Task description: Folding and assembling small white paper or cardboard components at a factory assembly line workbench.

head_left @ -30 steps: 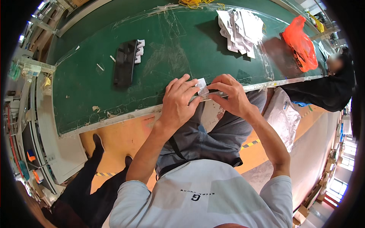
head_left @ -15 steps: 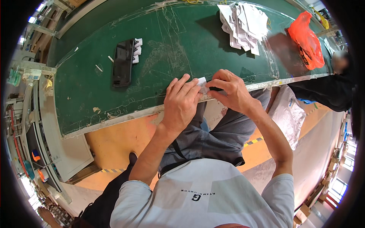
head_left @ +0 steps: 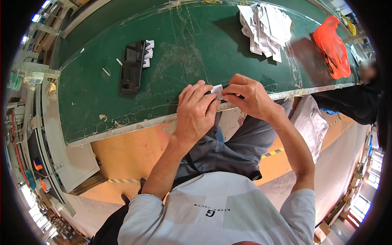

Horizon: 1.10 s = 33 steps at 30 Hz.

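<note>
In the head view, the right hand (head_left: 254, 99), its thumb and forefinger apart a second ago, now pinches the right edge of a small, flat white piece (head_left: 217, 90), suggesting finer fingertip work. The piece lies mid-frame at the green tabletop's (head_left: 163, 98) near edge. The left hand (head_left: 195, 112), fingers bent, touches its left side; whether it grips cannot be told.
</note>
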### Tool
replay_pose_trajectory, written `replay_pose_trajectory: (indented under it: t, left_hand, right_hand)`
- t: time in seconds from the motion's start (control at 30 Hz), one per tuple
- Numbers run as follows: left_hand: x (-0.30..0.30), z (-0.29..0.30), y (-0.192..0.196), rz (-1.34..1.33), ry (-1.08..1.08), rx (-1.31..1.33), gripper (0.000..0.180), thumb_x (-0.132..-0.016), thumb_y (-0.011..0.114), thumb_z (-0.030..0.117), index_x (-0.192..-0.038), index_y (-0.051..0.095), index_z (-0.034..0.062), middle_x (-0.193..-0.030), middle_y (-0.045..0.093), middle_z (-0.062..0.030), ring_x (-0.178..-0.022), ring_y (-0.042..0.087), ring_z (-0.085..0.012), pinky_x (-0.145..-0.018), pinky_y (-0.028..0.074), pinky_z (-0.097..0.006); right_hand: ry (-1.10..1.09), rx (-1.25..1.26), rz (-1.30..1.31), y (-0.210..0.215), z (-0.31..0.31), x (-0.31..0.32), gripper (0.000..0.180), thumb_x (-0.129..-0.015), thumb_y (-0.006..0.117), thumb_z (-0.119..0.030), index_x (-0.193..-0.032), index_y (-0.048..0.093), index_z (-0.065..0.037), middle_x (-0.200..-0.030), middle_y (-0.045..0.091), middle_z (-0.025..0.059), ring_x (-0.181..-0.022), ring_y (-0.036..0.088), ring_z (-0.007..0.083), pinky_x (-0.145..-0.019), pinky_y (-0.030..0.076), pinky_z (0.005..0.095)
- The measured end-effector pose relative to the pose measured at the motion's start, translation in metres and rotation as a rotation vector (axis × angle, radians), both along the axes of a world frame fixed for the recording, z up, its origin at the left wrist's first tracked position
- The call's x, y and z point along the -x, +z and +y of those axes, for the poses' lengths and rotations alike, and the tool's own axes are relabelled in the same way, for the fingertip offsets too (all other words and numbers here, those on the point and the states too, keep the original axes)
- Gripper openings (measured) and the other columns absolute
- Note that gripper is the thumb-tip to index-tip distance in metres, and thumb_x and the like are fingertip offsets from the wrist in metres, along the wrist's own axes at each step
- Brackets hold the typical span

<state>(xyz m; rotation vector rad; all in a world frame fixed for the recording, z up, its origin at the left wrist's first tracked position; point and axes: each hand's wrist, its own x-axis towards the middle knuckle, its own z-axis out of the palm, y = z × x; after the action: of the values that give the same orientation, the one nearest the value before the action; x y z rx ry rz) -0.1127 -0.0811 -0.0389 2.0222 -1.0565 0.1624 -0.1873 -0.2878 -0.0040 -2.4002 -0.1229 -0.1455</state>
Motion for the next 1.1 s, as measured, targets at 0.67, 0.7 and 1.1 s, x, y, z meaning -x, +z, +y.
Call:
replay_pose_trajectory:
  t: [0.67, 0.7, 1.1]
  left_hand:
    - [-0.003, -0.012, -0.004, 0.031, 0.104, 0.089, 0.018, -0.084, 0.078, 0.004, -0.102, 0.075, 0.005, -0.105, 0.074, -0.0073, -0.111, 0.068, -0.03, -0.099, 0.048, -0.042]
    - [-0.003, -0.013, -0.004, 0.024, 0.111, 0.094, 0.018, -0.084, 0.078, 0.003, -0.102, 0.075, 0.0049, -0.105, 0.074, -0.0068, -0.11, 0.067, -0.0296, -0.099, 0.048, -0.042]
    - [-0.004, -0.017, -0.005, -0.048, 0.162, 0.056, 0.017, -0.084, 0.078, 0.004, -0.1, 0.075, 0.0074, -0.106, 0.071, -0.0033, -0.109, 0.063, -0.0267, -0.093, 0.047, -0.04]
  right_hand:
    - [-0.121, -0.068, 0.152, 0.004, 0.0, -0.019, 0.015, -0.093, 0.072, -0.019, -0.093, 0.072, -0.005, -0.079, 0.067, 0.0109, -0.07, 0.066, 0.03, -0.064, 0.05, 0.0406]
    - [-0.152, -0.066, 0.153, 0.004, 0.002, -0.019, 0.015, -0.092, 0.073, -0.019, -0.092, 0.071, -0.005, -0.078, 0.067, 0.0106, -0.07, 0.067, 0.03, -0.063, 0.05, 0.0408]
    - [-0.218, 0.061, -0.114, -0.014, 0.017, -0.005, 0.018, -0.087, 0.078, -0.015, -0.103, 0.07, -0.009, -0.086, 0.064, 0.0088, -0.072, 0.066, 0.0325, -0.064, 0.053, 0.0427]
